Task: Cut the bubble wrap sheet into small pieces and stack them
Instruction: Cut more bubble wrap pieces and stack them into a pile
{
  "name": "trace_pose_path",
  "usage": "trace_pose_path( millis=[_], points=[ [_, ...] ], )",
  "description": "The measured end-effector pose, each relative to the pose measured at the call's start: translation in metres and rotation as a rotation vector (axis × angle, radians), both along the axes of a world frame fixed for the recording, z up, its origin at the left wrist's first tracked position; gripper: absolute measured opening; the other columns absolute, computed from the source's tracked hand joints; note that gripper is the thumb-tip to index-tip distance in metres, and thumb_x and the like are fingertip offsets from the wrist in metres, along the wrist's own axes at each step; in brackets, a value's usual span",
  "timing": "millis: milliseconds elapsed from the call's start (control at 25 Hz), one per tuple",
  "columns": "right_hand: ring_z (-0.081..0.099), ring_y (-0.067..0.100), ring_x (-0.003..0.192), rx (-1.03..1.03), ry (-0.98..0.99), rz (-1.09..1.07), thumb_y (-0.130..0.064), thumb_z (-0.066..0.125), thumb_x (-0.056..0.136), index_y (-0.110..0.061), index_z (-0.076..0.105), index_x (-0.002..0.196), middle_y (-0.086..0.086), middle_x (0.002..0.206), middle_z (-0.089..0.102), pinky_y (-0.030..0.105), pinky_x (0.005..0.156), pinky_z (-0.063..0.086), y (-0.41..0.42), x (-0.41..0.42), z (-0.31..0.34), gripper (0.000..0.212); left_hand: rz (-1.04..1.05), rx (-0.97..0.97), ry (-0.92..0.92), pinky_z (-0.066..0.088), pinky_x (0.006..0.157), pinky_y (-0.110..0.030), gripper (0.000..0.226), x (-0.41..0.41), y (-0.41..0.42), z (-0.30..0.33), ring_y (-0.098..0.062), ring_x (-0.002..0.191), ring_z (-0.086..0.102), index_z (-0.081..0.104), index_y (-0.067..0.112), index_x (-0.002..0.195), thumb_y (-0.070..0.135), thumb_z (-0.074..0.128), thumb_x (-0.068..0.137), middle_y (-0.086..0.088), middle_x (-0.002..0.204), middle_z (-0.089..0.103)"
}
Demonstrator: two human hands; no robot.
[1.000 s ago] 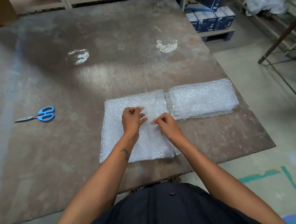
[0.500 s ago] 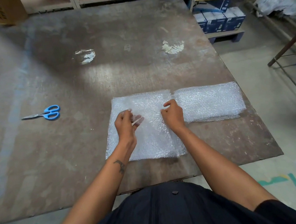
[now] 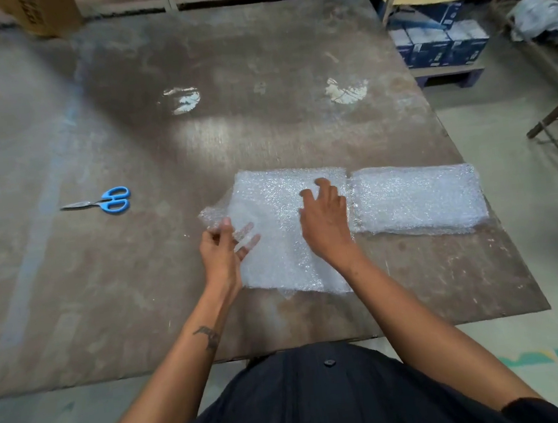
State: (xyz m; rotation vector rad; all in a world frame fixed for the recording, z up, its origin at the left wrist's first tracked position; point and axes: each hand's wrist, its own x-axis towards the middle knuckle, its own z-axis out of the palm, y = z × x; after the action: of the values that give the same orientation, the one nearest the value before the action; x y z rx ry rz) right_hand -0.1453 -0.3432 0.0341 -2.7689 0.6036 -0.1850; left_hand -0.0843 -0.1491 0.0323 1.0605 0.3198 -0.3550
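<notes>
Peeling a top layer, the left hand (image 3: 221,251) pinches the bubble wrap sheet (image 3: 283,231) at frame centre; the right hand (image 3: 326,215), fingers spread, presses it flat, apparently anchoring it. Scissors (image 3: 106,202) lie unused at left.

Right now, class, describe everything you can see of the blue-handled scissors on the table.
The scissors lie flat on the worn brown table, well to the left of the bubble wrap sheet. They have two bright blue loop handles, plastic by the look, and slim grey metal blades. The blades are shut and point left, handles toward the sheet. Nothing touches them but the tabletop; both hands are away at the wrap.
</notes>
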Motion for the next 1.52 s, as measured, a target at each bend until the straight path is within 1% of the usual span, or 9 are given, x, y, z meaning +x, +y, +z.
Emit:
trace_pose_path(
  millis=[160,240,360,560,680,880,1040,1160,1520],
  points=[
    [0.062,0.015,0.122,0.781,0.006,0.143,-0.073,0.054,0.098,-0.033,0.043,0.154,0.000,0.148,0.052,0.040,0.103,0.049,0.032,0.002,0.059,0.070,-0.157,0.102,-0.163,0.065,0.079,-0.053,0.025,-0.013,-0.014,0.015,-0.027,0.099,0.073,0.052,0.008,0.109,0.026,0.068,0.103,-0.017,0.120,0.071],
    [0.061,0.016,0.126,0.876,0.074,0.151,-0.081,0.065,0.085,-0.037,0.028,0.160,-0.001,0.157,0.044,0.041,0.105,0.052,0.031,-0.006,0.065,0.095,-0.202,0.168,-0.223,0.066,0.073,-0.053,0.030,-0.004,-0.023,0.027,-0.033,0.092,0.077,0.050,0.008,0.119,0.033,0.061,0.107,-0.009,0.118,0.076],
    [0.054,0.021,0.134,0.711,0.152,0.154,-0.072,0.081,0.078,-0.038,0.007,0.164,0.003,0.165,0.024,0.044,0.109,0.049,0.032,-0.016,0.055,0.118,-0.357,0.272,-0.241,0.066,0.068,-0.049,0.035,0.026,-0.038,0.041,-0.040,0.084,0.079,0.051,0.009,0.130,0.038,0.053,0.111,-0.008,0.116,0.078],
    [0.065,0.031,0.078,0.399,0.063,-0.057,-0.016,0.072,0.090,-0.013,0.003,0.166,0.017,0.151,0.023,0.038,0.067,0.049,0.058,-0.013,0.034,0.103,-0.590,0.398,-0.289,0.056,0.052,-0.030,0.029,0.067,-0.061,0.032,-0.035,0.071,0.077,0.055,0.009,0.128,0.030,0.040,0.115,-0.002,0.118,0.079],
    [0.064,0.038,0.088,0.291,0.072,-0.131,0.000,0.065,0.086,-0.009,0.005,0.166,0.013,0.141,0.023,0.041,0.067,0.049,0.081,-0.017,0.034,0.100,-0.539,0.580,-0.298,0.045,0.044,-0.022,0.026,0.083,-0.068,0.015,-0.022,0.051,0.069,0.057,0.013,0.123,0.028,0.037,0.115,0.004,0.111,0.079],
    [0.060,0.044,0.099,0.222,0.120,0.043,-0.010,0.063,0.086,-0.008,0.018,0.165,0.015,0.139,0.031,0.049,0.079,0.053,0.114,-0.019,0.025,0.091,-0.444,0.888,-0.504,0.045,0.042,-0.022,0.023,0.110,-0.053,-0.008,-0.004,0.038,0.051,0.063,0.019,0.114,0.026,0.041,0.113,0.005,0.099,0.079],
    [0.058,0.043,0.107,0.140,0.158,0.221,-0.024,0.065,0.094,-0.005,0.031,0.159,0.018,0.139,0.038,0.052,0.084,0.052,0.126,-0.013,0.010,0.076,-0.532,0.966,-0.627,0.060,0.070,-0.038,0.022,0.132,-0.036,-0.024,-0.015,0.073,0.073,0.068,0.024,0.116,0.033,0.049,0.111,0.004,0.107,0.078],
    [0.061,0.041,0.102,-0.020,0.123,0.271,-0.021,0.066,0.094,-0.004,0.040,0.154,0.018,0.139,0.045,0.051,0.076,0.052,0.129,-0.009,-0.006,0.068,-0.541,0.935,-0.653,0.056,0.074,-0.025,0.024,0.134,-0.033,-0.028,-0.016,0.098,0.076,0.067,0.020,0.123,0.033,0.053,0.109,0.002,0.113,0.076],
    [0.059,0.037,0.100,-0.139,0.020,0.430,-0.039,0.049,0.107,-0.001,0.053,0.145,0.017,0.130,0.059,0.047,0.081,0.045,0.123,0.000,-0.030,0.054,-0.383,0.956,-0.674,0.052,0.100,-0.040,0.052,0.129,-0.018,-0.036,-0.021,0.110,0.060,0.045,0.012,0.147,0.039,0.060,0.105,-0.005,0.123,0.057]
  ],
)
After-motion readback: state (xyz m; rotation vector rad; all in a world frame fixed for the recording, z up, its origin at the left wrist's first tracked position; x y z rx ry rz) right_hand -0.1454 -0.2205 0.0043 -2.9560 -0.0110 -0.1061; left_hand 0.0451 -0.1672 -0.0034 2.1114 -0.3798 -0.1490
